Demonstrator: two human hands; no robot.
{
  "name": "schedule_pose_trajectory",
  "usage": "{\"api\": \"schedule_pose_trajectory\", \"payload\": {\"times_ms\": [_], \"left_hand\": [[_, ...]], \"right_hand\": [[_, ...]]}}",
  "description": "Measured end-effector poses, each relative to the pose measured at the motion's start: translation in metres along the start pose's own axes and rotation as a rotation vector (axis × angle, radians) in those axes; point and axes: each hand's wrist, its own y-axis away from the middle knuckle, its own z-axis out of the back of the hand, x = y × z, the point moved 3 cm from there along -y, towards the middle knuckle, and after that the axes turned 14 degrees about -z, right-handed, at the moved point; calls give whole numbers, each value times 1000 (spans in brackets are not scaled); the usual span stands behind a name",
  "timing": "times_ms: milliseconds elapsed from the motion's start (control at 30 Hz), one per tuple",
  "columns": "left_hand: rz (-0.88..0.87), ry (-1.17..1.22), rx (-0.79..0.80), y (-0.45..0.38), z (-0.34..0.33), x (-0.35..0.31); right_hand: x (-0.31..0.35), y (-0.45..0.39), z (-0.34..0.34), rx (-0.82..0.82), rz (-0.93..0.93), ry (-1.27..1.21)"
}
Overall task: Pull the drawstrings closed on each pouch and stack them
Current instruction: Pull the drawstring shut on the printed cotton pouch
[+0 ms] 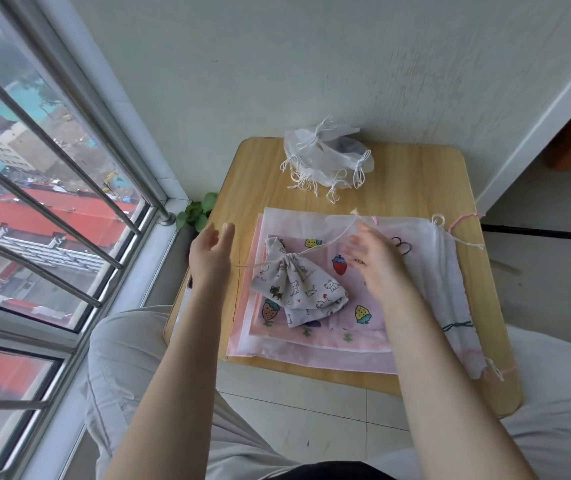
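Note:
A grey cat-print pouch lies cinched at its neck on top of a stack of flat pink strawberry-print pouches. One drawstring runs left from the neck to the heel of my left hand, whose fingers are spread. The other drawstring rises up and right to the blurred fingertips of my right hand, also spread, and its knotted end sticks up above them. Neither hand shows a pinch on a string. A pile of closed white mesh pouches sits at the table's far edge.
Everything rests on a small wooden table against the wall. White mesh pouches with pink cords lie flat on its right side. A barred window runs along the left, with a green plant at the sill. My knees flank the table.

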Motion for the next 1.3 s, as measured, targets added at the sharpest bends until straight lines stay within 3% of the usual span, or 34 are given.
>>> {"api": "schedule_pose_trajectory", "payload": {"times_ms": [100, 267, 367, 633, 733, 833, 933, 1033, 1133, 1300], "left_hand": [[-32, -292, 128, -4, -5, 2], [21, -557, 475, 11, -15, 15], [-38, -557, 483, 22, -22, 6], [43, -144, 381, 32, -31, -13], [35, 116, 326, 33, -31, -18], [51, 359, 369, 35, -34, -27], [-4, 204, 453, 33, -38, -35], [-87, -40, 683, 32, -43, -41], [-75, -70, 879, 36, -46, -50], [-78, -88, 927, 37, -51, -57]], "right_hand": [[-10, 3, -15, -122, 111, 475], [-20, 3, -39, -149, 169, 796], [-18, 6, -52, -126, 138, 881], [-25, 8, -63, 43, 179, 736], [-24, 9, -60, 62, 185, 728], [-20, 13, -59, 59, 200, 735], [-8, 23, -61, 61, 271, 595], [5, 31, -63, 74, 365, 458], [9, 36, -70, 139, 395, 446], [9, 36, -72, 185, 409, 613]]}}
